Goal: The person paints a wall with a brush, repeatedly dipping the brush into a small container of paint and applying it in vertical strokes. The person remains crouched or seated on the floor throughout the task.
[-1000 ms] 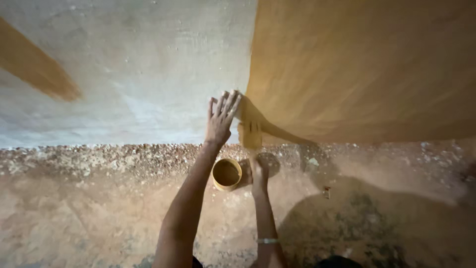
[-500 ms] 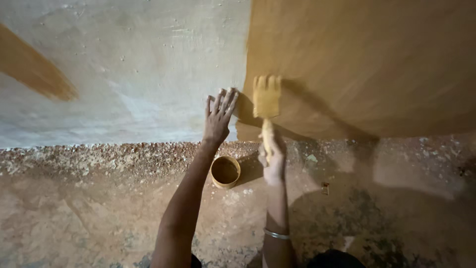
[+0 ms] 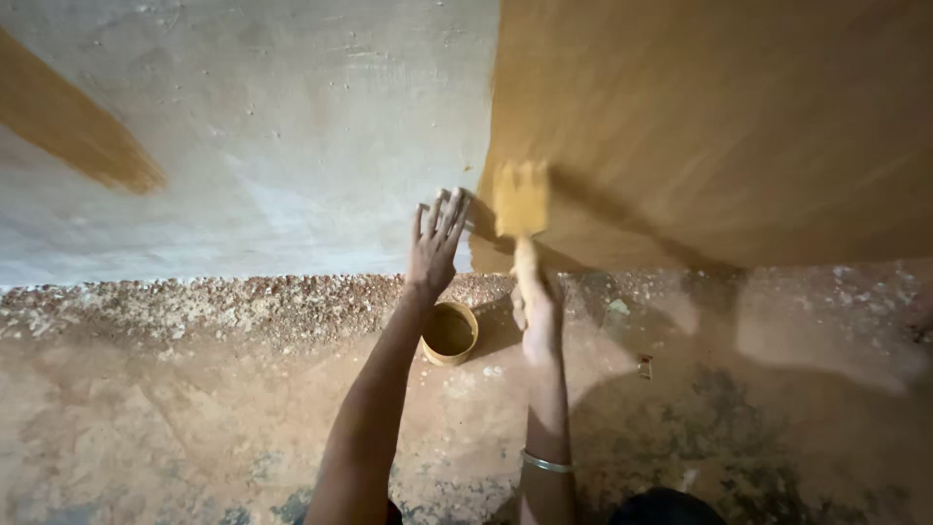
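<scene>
While both arms reach up to the wall, the scene reads so:
Left hand (image 3: 434, 243): spread wide, flat on the bare grey wall (image 3: 253, 126).
Right hand (image 3: 536, 309): closed round the brush (image 3: 521, 209) handle.
Brush: bristles at 12 o'clock, on the ochre painted area (image 3: 719, 126).
Paint cup (image 3: 449, 333): on the floor (image 3: 194, 389), at 6 o'clock of the left hand.

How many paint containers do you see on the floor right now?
1. A small round paint container sits on the floor at the foot of the wall, just right of the left hand's wrist and left of the right hand holding the brush. Others may lie outside the view.
</scene>
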